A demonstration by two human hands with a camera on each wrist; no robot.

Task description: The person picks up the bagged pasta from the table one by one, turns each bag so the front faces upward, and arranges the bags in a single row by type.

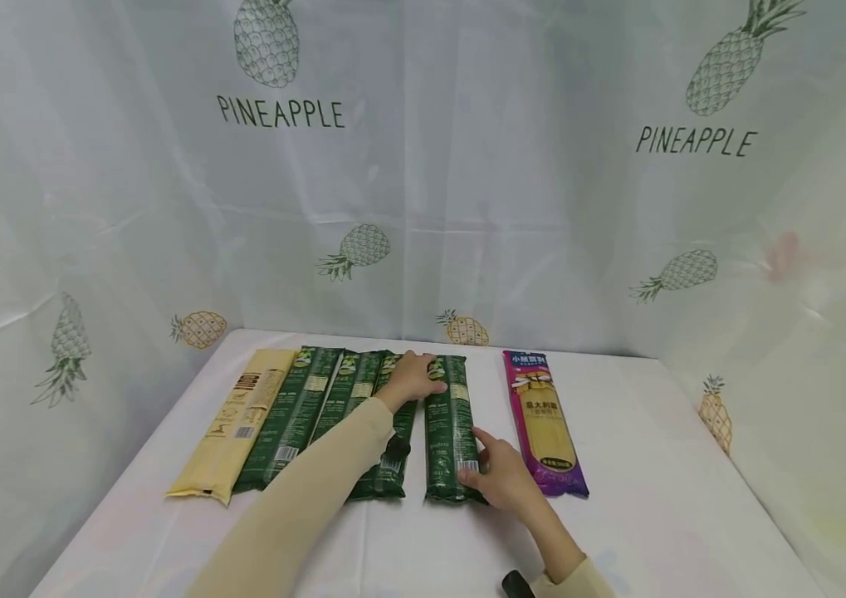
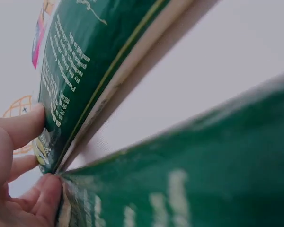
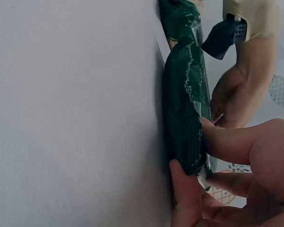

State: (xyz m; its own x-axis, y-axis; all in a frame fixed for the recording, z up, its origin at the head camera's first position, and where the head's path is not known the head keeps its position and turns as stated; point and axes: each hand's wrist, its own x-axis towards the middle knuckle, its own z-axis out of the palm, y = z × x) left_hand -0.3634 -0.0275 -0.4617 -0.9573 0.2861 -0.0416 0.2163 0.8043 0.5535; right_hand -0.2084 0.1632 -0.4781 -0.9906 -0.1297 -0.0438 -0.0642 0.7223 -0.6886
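Note:
In the head view, a green spaghetti packet (image 1: 449, 432) lies lengthwise on the table, apart from the green packets on its left. My left hand (image 1: 411, 378) holds its far end. The left wrist view shows the thumb (image 2: 26, 125) on its printed face and fingertips (image 2: 48, 191) at the edge, beside the neighbouring green packet (image 2: 203, 165). At the near right corner, my right hand (image 1: 505, 475) grips the same packet. In the right wrist view, the thumb (image 3: 227, 142) presses on top of the packet's end (image 3: 182, 113) while a finger (image 3: 184, 189) reaches its lower side.
Left of the held packet lie several green packets (image 1: 291, 419) side by side, then a yellow packet (image 1: 236, 423). A purple and yellow pasta packet (image 1: 545, 423) lies to the right on the white table (image 1: 654, 498). A pineapple-print curtain (image 1: 512, 183) hangs behind.

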